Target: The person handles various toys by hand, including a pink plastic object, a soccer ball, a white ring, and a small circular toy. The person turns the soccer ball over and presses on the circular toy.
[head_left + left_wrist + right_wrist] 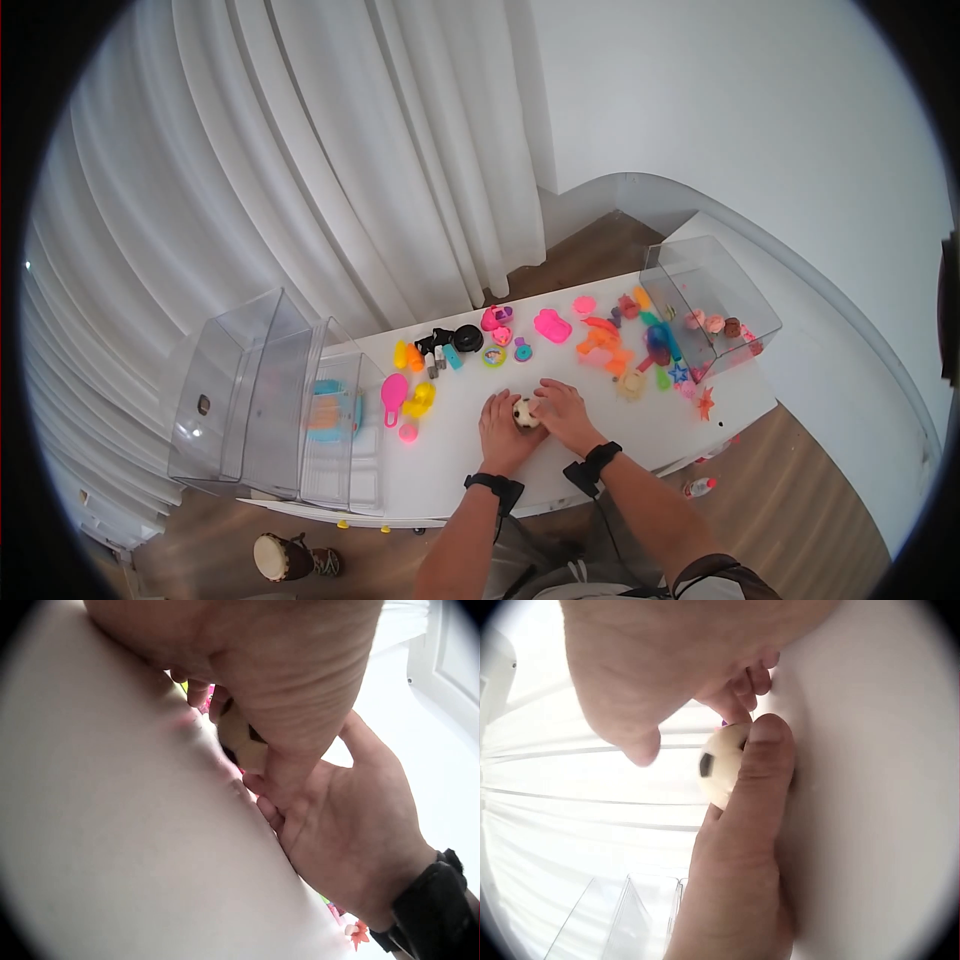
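Observation:
A small toy soccer ball (524, 412), cream with black patches, is between my two hands low over the white table. My left hand (505, 438) holds it, thumb laid along the near side in the right wrist view, where the ball (721, 769) shows best. From the right, my right hand (567, 416) reaches in with its fingertips at the ball and its thumb standing apart. In the left wrist view, my left hand (292, 682) covers much of the ball (241, 739), and my right hand (349, 832) is close below it.
Pink, orange, yellow and blue toys line the table's far side, among them a pink hand mirror (395, 392), yellow duck (420, 400) and black round toy (467, 338). Clear bins stand at left (240, 400) and right (712, 300). A small drum (282, 556) stands on the floor.

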A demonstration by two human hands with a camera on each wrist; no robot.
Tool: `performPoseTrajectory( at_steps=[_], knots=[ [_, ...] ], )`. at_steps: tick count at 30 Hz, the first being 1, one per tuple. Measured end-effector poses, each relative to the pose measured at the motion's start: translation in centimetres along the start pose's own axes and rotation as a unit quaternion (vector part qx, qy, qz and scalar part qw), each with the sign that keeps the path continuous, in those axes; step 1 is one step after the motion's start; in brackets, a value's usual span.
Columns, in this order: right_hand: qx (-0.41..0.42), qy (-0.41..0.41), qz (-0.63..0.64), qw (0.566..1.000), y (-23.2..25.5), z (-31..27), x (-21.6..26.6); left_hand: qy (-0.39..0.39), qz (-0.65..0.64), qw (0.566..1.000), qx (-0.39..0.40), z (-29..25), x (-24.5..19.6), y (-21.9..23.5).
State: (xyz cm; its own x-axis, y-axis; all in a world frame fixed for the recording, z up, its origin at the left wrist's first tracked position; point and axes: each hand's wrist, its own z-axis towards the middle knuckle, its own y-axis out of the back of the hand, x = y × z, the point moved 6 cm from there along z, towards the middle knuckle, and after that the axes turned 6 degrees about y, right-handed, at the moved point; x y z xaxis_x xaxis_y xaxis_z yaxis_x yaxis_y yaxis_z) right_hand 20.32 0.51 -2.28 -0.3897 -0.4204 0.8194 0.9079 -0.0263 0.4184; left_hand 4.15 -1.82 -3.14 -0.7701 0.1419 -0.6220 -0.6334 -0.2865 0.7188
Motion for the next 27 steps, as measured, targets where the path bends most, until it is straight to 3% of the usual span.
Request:
performPoseTrajectory(
  at_steps=[2, 5, 9, 11, 18, 21, 23, 27],
  knots=[
    [-0.009, 0.065, -0.105, 0.992, -0.2, -0.3, 0.6, -0.009, 0.007, 1.000, -0.002, 0.0, 0.2, -0.3],
    [0.022, 0.014, -0.034, 0.999, -0.5, 0.1, -0.8, -0.012, 0.011, 1.000, -0.008, 0.2, -0.2, 0.0],
    [-0.010, -0.007, 0.040, 0.999, -0.1, -0.1, -0.4, -0.009, -0.005, 1.000, -0.009, 0.1, -0.1, 0.1],
    [-0.022, 0.042, -0.088, 0.995, 0.0, -0.2, 1.2, -0.011, 0.004, 1.000, -0.004, 0.1, 0.0, 0.0],
    [-0.011, 0.022, -0.010, 1.000, 0.1, 0.2, -0.1, -0.009, -0.003, 1.000, -0.004, 0.2, 0.2, -0.2],
    [-0.005, 0.068, -0.117, 0.991, -0.1, -0.1, 1.0, -0.017, 0.001, 1.000, -0.007, 0.2, 0.3, -0.3],
    [0.005, 0.016, -0.046, 0.999, -0.5, 0.2, -1.0, -0.013, -0.002, 1.000, -0.008, 0.1, -0.3, 0.3],
    [-0.009, -0.010, 0.032, 0.999, -0.3, 0.0, -1.4, 0.007, -0.012, 1.000, -0.003, 0.1, 0.0, 0.1]
  ],
)
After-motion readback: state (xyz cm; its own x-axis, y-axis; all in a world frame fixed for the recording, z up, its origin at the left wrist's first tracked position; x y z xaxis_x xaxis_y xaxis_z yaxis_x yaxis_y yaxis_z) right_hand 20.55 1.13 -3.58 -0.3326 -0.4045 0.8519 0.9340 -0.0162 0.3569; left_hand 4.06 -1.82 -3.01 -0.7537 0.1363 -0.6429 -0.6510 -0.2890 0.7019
